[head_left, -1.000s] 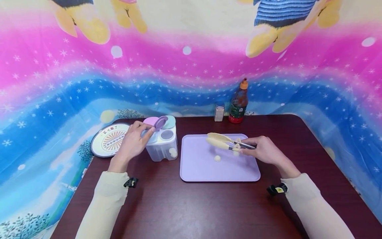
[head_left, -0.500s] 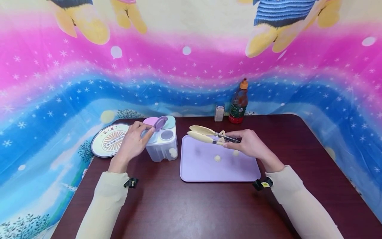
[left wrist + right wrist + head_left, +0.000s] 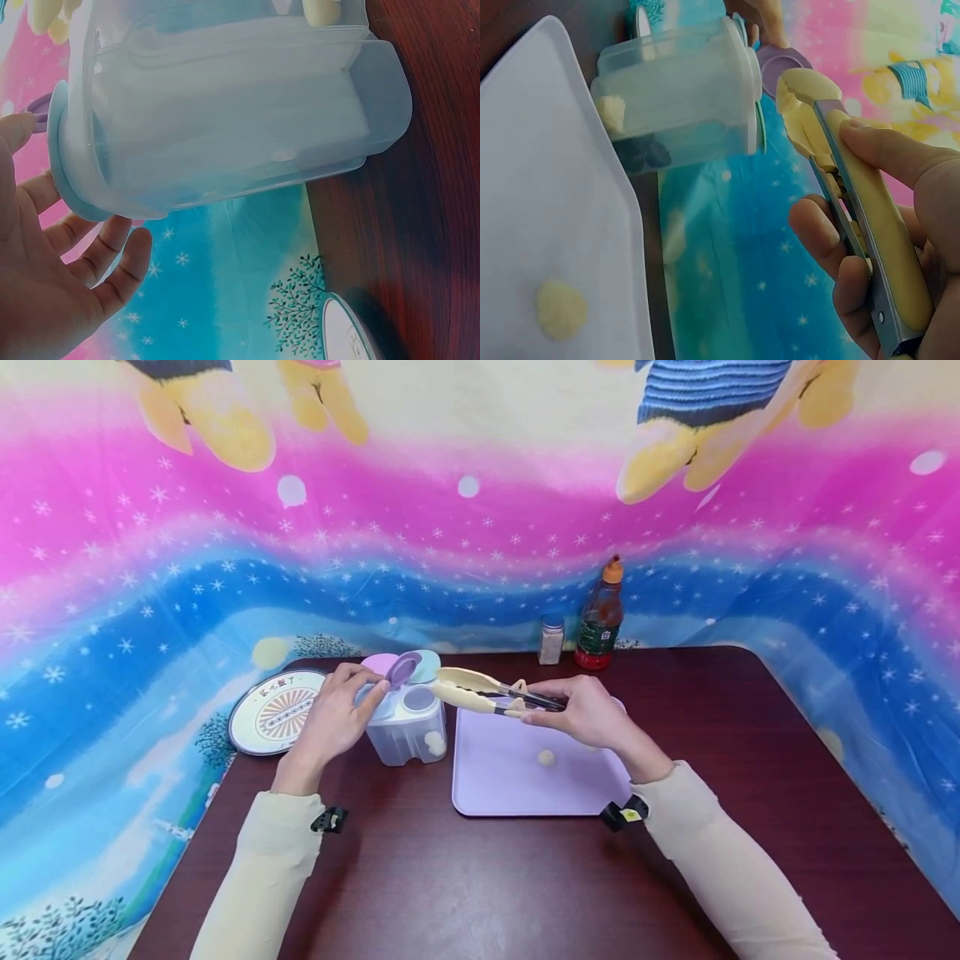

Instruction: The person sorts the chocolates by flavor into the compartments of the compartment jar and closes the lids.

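Note:
My left hand (image 3: 333, 714) pinches the raised purple flip lid (image 3: 403, 669) of a clear compartmented storage box (image 3: 397, 739); in the left wrist view, thumb and fingers are at its top. The round opening (image 3: 418, 698) beneath that lid is uncovered. My right hand (image 3: 588, 714) grips cream-tipped metal tongs (image 3: 468, 691) by the handles, their tips just right of and above the opening. Whether anything sits between the tips, I cannot tell. Pale lumps (image 3: 613, 114) show inside the box. On the lilac tray (image 3: 495, 789) lies a small pale round piece (image 3: 546, 758).
A patterned plate (image 3: 270, 727) lies at the left behind my left hand. Toward the back stand a blue-capped shaker jar (image 3: 551, 641) and a red sauce bottle (image 3: 600, 622). A printed cloth (image 3: 480, 543) hangs behind the dark table (image 3: 450, 885).
My right hand has carried the tongs leftward from over the tray to beside the box's opening. The left hand stays on the purple lid.

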Motion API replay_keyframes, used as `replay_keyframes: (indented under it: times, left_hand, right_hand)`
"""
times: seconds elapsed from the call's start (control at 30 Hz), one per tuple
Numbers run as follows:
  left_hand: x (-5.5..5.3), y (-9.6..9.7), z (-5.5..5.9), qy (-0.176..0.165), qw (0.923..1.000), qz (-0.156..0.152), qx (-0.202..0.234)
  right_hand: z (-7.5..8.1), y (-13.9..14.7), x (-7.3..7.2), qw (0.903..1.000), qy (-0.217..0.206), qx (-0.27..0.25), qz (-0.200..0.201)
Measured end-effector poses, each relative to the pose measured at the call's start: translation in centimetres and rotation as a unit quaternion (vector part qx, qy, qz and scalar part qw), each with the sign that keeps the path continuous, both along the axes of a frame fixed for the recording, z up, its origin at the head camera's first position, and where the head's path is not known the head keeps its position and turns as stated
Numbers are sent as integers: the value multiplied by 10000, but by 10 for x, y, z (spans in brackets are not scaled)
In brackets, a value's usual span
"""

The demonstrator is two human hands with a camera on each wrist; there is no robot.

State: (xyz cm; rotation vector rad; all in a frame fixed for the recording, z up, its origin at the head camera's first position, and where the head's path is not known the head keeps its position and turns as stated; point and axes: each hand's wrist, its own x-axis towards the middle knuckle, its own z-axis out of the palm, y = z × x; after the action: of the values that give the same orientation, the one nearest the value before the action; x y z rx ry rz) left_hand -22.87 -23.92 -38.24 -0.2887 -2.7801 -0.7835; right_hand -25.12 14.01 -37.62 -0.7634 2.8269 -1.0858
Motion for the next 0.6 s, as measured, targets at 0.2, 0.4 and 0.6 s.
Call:
replay_keyframes:
  times: [0.2,0.4,0.6]
  left_hand:
    - [0,0,1,-28,10000,8,2]
    - [0,1,2,34,10000,8,-38]
    - [1,1,2,65,10000,6,-47]
  right_hand:
    - [1,-17,-1,10000,58,-26,63]
    - [-1,-29,-2,9999,131,-12,81]
    - [-4,-37,-4,9995,309,24,99]
